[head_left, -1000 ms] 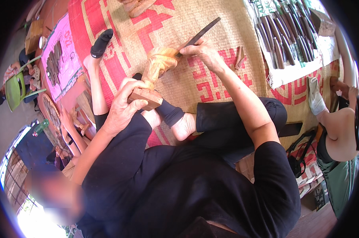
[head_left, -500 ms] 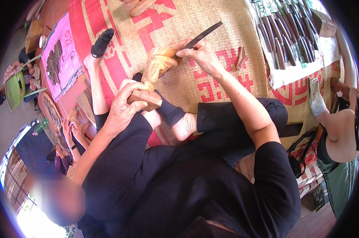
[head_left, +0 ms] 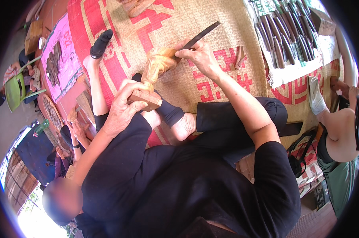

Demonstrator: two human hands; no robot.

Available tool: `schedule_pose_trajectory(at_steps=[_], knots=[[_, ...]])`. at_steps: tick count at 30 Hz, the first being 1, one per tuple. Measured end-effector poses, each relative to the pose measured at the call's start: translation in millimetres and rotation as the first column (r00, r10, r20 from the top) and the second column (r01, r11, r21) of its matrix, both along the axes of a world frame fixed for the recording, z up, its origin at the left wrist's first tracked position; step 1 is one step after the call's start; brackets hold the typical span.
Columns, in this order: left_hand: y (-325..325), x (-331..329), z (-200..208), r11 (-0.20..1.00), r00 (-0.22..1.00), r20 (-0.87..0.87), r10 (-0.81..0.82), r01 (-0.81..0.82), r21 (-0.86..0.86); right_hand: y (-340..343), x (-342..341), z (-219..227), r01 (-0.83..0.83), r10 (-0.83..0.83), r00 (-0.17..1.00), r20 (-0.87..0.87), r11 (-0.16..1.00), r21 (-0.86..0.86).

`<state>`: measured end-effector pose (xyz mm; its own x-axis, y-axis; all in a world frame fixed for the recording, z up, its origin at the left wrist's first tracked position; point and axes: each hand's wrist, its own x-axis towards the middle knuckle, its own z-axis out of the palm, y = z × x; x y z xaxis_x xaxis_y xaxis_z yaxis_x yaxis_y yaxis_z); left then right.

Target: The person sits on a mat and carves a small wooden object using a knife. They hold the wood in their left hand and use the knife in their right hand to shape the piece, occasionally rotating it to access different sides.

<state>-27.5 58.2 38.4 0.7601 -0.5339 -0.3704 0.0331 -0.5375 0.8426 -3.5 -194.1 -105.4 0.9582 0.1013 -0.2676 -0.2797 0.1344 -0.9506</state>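
Note:
My left hand [head_left: 123, 107] is closed round the reddish-brown square base of a wooden carving [head_left: 155, 68]. The carving is pale yellow with twisting, folded shapes, and it tilts away to the upper right. My right hand [head_left: 199, 57] grips a long, dark, flat carving tool [head_left: 203, 33] near the carving's far end. One end of the tool points up and to the right; its working end is hidden by my fingers and the wood. Fingers of the right hand are against or very close to the top of the carving.
A red-patterned straw mat [head_left: 179, 85] lies under my crossed legs. To the right, several carving tools [head_left: 282, 35] rest on a white cloth [head_left: 296, 74]. A wood scrap [head_left: 239, 57] is on the mat, and another carving [head_left: 136, 6] at the far edge. People sit on both sides.
The right hand and the dark tool have shifted very slightly left. My left hand and the carving look unmoved. A person's hands at the left have moved a little.

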Motion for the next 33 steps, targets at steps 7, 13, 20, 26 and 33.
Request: schedule_pose_trajectory(at_steps=[7,13,20,26,33], knots=[[-1,1,2,1.0,1.0,0.02,-0.019,0.019,0.007,3,-1,-6,0.051,-0.046,0.998,-0.048,0.994,0.097],[1,0,1,1.0,1.0,0.02,-0.013,0.013,-0.006,1,2,-18,0.207,-0.202,0.973,0.116,0.978,-0.03],[2,-1,-1,1.0,1.0,0.004,0.012,-0.012,-0.012,3,-1,1,0.006,-0.003,0.997,0.078,0.999,-0.039],[1,-1,0,1.0,1.0,-0.01,0.016,-0.016,-0.013,3,-2,2,0.008,-0.001,0.997,0.082,0.997,-0.079],[-1,0,3,0.999,0.999,-0.047,-0.022,0.024,0.035,1,-2,-1,0.017,-0.016,1.0,-0.021,0.998,0.067]])
